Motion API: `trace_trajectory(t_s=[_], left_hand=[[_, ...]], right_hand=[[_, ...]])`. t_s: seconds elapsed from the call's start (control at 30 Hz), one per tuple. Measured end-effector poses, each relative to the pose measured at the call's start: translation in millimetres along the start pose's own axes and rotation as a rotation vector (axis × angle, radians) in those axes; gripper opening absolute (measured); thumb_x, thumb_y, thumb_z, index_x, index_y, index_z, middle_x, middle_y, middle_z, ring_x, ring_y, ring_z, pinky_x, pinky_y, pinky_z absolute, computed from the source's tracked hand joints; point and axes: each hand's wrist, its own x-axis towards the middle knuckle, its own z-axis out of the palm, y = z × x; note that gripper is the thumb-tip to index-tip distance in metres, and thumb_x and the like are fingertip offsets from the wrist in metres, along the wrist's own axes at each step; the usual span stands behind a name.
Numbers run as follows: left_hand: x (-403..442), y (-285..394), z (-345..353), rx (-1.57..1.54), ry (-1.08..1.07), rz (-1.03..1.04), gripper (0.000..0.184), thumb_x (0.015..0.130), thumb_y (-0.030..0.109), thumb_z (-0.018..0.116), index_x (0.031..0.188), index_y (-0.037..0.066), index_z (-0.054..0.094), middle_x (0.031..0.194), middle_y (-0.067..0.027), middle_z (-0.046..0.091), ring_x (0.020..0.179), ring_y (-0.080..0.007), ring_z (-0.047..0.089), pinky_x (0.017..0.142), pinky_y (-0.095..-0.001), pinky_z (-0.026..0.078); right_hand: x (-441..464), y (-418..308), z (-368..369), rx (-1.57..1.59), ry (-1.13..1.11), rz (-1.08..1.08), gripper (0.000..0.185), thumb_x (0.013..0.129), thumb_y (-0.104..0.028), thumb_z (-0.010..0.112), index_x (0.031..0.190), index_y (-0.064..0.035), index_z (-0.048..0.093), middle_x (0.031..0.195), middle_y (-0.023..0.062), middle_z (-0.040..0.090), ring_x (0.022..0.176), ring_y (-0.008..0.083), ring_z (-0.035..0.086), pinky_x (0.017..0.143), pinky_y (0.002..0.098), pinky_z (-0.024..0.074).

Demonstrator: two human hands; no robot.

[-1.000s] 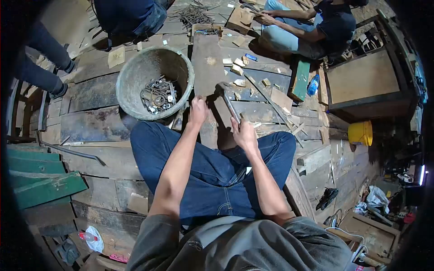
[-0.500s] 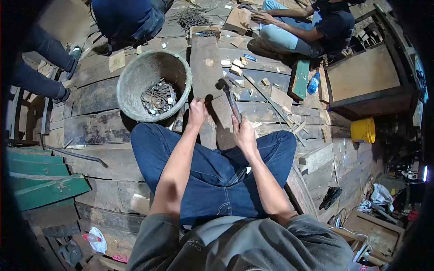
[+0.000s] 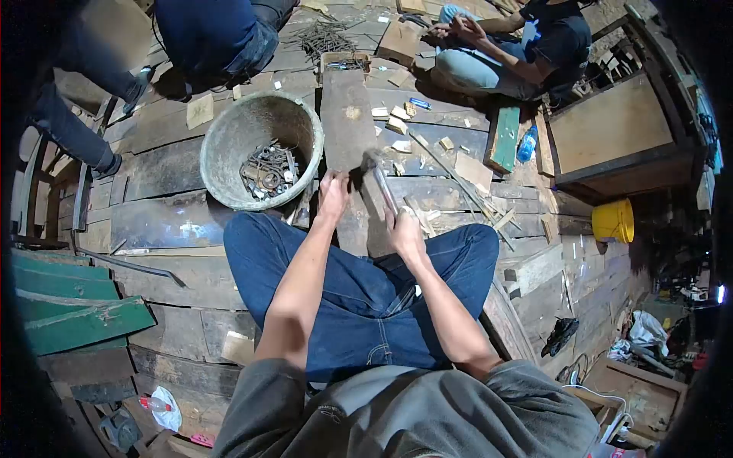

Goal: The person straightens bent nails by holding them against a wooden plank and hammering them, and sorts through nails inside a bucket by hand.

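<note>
My right hand (image 3: pixel 407 235) is wrapped round the handle of a claw hammer (image 3: pixel 383 182). The hammer's head is blurred by motion, low over the wooden plank (image 3: pixel 351 126) in front of my crossed legs. My left hand (image 3: pixel 334 197) rests at the plank's left edge with its fingers pinched together. Whatever those fingers hold is too small or too hidden to make out. Just left of that hand stands a tilted grey bucket (image 3: pixel 216 164), with assorted metal hardware (image 3: pixel 269 169) at its bottom.
Wood offcuts (image 3: pixel 397 124) and thin strips (image 3: pixel 458 179) lie right of the plank. A tray (image 3: pixel 345 59) sits at its far end beside a heap of metal rods (image 3: pixel 317 38). Another person (image 3: pixel 527 53) sits back right; others are back left. A yellow bucket (image 3: pixel 613 221) is at right.
The hammer head has swung slightly left and down, and it is now blurred. My left hand stays nearly in place. The seated person at back right has raised their hands.
</note>
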Motion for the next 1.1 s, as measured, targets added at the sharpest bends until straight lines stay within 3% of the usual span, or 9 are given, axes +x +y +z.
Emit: trace_trajectory(t_s=[0.07,0.17,0.3,0.4,0.57,0.67,0.7,0.83,1.1], left_hand=[[0,-5,3,-0.014,0.006,0.016,0.010,0.083,0.005,0.060,0.087,-0.001,0.068,0.085,-0.0204,0.061,0.080,-0.0377,0.062,0.072,-0.0425,0.049],[-2,-4,2,0.015,-0.007,0.007,0.012,0.083,0.004,0.060,0.090,-0.002,0.068,0.087,-0.0206,0.061,0.083,-0.0377,0.062,0.074,-0.0423,0.049],[-1,-6,3,0.021,-0.007,0.004,0.014,0.084,0.002,0.057,0.092,-0.003,0.068,0.089,-0.0213,0.062,0.085,-0.0373,0.062,0.076,-0.0418,0.050],[-2,-6,4,-0.020,0.014,0.026,0.015,0.082,-0.001,0.057,0.092,-0.004,0.068,0.090,-0.0217,0.062,0.085,-0.0374,0.063,0.076,-0.0418,0.050],[-3,-9,2,0.026,-0.028,-0.002,0.017,0.078,-0.005,0.056,0.091,-0.005,0.067,0.087,-0.0218,0.061,0.084,-0.0384,0.062,0.075,-0.0426,0.049],[0,-5,-1,0.036,-0.032,0.012,0.017,0.079,-0.004,0.057,0.092,-0.003,0.068,0.087,-0.0212,0.061,0.083,-0.0381,0.062,0.074,-0.0430,0.049],[0,-5,-1,0.033,-0.027,0.017,0.017,0.079,-0.003,0.057,0.092,-0.002,0.068,0.087,-0.0209,0.061,0.083,-0.0378,0.062,0.074,-0.0431,0.049],[4,-3,0,-0.025,-0.021,0.006,0.015,0.080,-0.001,0.058,0.092,-0.002,0.068,0.088,-0.0206,0.061,0.083,-0.0374,0.062,0.075,-0.0434,0.049],[5,-9,5,-0.025,-0.051,-0.048,0.016,0.083,0.000,0.057,0.095,-0.002,0.068,0.090,-0.0209,0.060,0.084,-0.0376,0.061,0.075,-0.0433,0.049]], right_hand=[[5,2,-1,0.011,-0.031,0.073,0.049,0.095,-0.038,0.054,0.085,0.0096,0.063,0.076,0.0354,0.060,0.078,0.0498,0.063,0.066,0.0545,0.0506],[4,-20,-34,0.090,0.044,0.011,0.047,0.095,-0.035,0.054,0.083,0.0100,0.062,0.073,0.0350,0.059,0.077,0.0501,0.062,0.067,0.0530,0.0501],[-1,-13,-16,0.067,0.144,-0.059,0.047,0.096,-0.035,0.053,0.084,0.0094,0.063,0.075,0.0342,0.061,0.077,0.0506,0.062,0.067,0.0533,0.0506],[1,-9,-12,-0.058,-0.079,0.026,0.047,0.096,-0.035,0.053,0.084,0.0088,0.063,0.076,0.0339,0.061,0.077,0.0508,0.062,0.068,0.0538,0.0507],[2,-30,-38,0.130,0.054,-0.025,0.045,0.095,-0.034,0.054,0.083,0.0087,0.062,0.072,0.0331,0.061,0.075,0.0501,0.062,0.065,0.0544,0.0505],[-3,-12,-13,0.046,0.160,-0.106,0.046,0.095,-0.035,0.054,0.081,0.0082,0.062,0.073,0.0335,0.061,0.074,0.0498,0.063,0.065,0.0544,0.0510],[-4,-8,-7,0.004,0.151,-0.144,0.047,0.095,-0.037,0.054,0.082,0.0077,0.063,0.074,0.0336,0.061,0.076,0.0494,0.063,0.068,0.0553,0.0509],[-5,-4,-14,-0.073,-0.118,0.065,0.051,0.095,-0.040,0.051,0.089,0.0085,0.064,0.077,0.0340,0.062,0.079,0.0495,0.063,0.070,0.0550,0.0511],[-14,-13,-35,0.079,-0.057,0.037,0.051,0.096,-0.041,0.052,0.091,0.0083,0.064,0.076,0.0349,0.061,0.080,0.0506,0.062,0.070,0.0549,0.0494]])
